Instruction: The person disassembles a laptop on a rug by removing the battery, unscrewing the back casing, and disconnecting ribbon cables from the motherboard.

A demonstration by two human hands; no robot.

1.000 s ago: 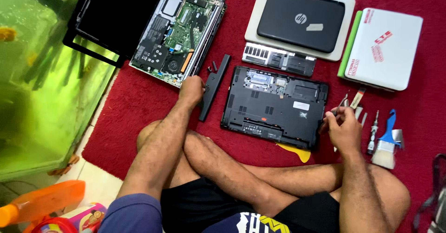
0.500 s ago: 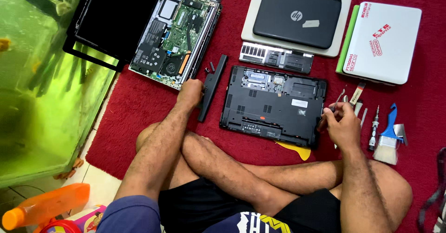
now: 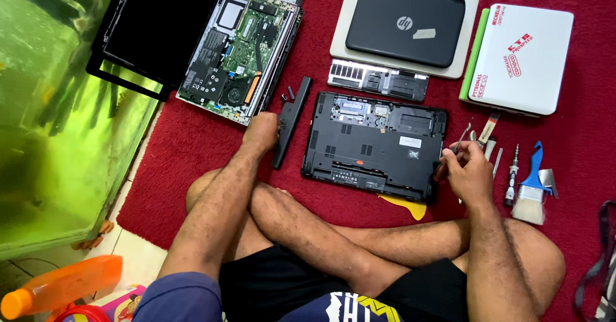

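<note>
1. Right hand (image 3: 471, 171) curled at the right edge of the upturned black laptop (image 3: 375, 143), fingers pinched on a thin tool (image 3: 458, 146); too small to tell exactly what kind.
2. Left hand (image 3: 262, 132) closed in a loose fist, knuckles down on the red rug (image 3: 192, 142), touching the near end of a long black battery bar (image 3: 292, 120); cannot tell whether anything is gripped.
3. Upturned black laptop flat on the rug between the two hands, underside up, just far of the crossed legs.
4. Yellow plastic pick (image 3: 405, 205) poking out from under the laptop's near right corner.
5. Just right of the right hand: a row of small tools, with a screwdriver (image 3: 511, 174) and a blue-handled brush (image 3: 529, 190) side by side.
6. Far of the upturned laptop, a narrow cover panel (image 3: 377, 80) lying crosswise, close to its far edge.
7. Further still, a closed dark laptop (image 3: 404, 23) stacked on a pale one.
8. At far right, a white laptop with stickers (image 3: 523, 59) resting on something green.
9. At far left, an opened laptop (image 3: 237, 52) with its green circuit board bared, its dark screen (image 3: 154, 26) folded back beside it.
10. Along the left edge, a green fish tank (image 3: 58, 123); at near left, an orange bottle (image 3: 61, 287) on the floor.
</note>
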